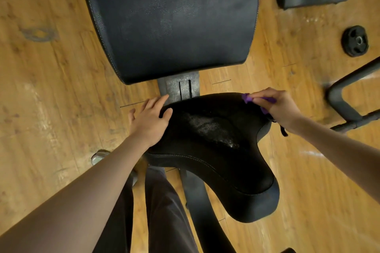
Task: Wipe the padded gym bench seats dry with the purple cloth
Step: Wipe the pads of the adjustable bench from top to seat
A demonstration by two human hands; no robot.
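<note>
A gym: a black padded bench back pad (170,20) and seat pad (216,150) on a metal frame, a small black weight plate (355,40) lying on the wood-plank floor (51,68), and tubular equipment legs (345,96) nearby.

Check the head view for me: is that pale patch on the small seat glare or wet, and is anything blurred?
Head view: the pale speckled patch mid small seat could be sheen or moisture, can't tell; wide-angle bends the back pad; right hand with purple cloth slightly soft.
</note>
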